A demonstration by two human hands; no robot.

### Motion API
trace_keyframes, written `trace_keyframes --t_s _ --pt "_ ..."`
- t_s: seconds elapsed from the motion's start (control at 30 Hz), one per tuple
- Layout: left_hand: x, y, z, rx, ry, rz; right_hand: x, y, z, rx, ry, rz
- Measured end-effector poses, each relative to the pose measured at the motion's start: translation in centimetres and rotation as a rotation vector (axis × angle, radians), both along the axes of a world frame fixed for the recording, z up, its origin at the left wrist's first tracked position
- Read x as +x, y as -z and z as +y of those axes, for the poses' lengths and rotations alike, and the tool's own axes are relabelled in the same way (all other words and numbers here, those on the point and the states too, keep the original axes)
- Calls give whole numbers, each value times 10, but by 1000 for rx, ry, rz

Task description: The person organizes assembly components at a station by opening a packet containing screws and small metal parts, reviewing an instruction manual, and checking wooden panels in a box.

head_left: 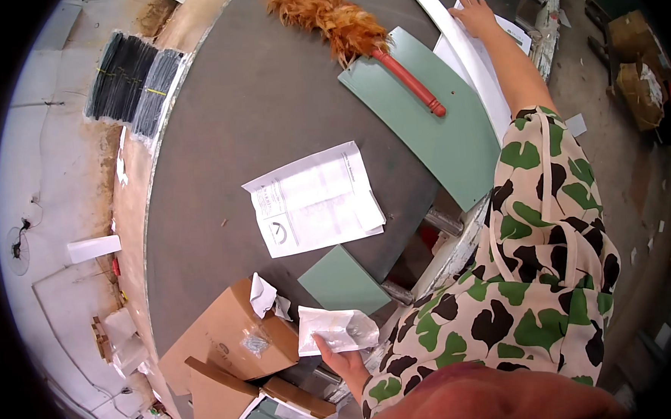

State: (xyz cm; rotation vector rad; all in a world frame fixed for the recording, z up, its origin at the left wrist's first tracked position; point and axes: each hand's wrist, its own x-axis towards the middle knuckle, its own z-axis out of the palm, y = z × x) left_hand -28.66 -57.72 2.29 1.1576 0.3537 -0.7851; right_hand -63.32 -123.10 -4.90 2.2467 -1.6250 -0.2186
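My left hand (345,367) is closed on a white, partly see-through plastic packet (337,331), thumb on top. What is inside the packet I cannot make out. Beside it on the bench lies a small green panel (345,282). My right arm reaches to the far right, where my right hand (475,14) rests with fingers apart on white sheets (510,32) next to a long white strip (459,40). A larger green panel (429,121) lies near that strip, with the red handle of an orange feather duster (333,20) across it.
A printed sheet (316,199) lies mid-bench. An opened cardboard box (228,333) holds a small clear bag of hardware (254,341); another box (220,397) below it contains green pieces. Dark stacked strips (122,76) stand beyond the left edge. Cartons (636,72) sit on the floor at right.
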Motion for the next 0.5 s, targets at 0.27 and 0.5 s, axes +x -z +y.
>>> trace_keyframes --t_s 0.27,0.5 --pt "0 7 -12 -47 37 47 -6 -26 -9 69 -190 60" --pt "0 11 4 -120 49 14 0 -105 -52 -466 -261 110"
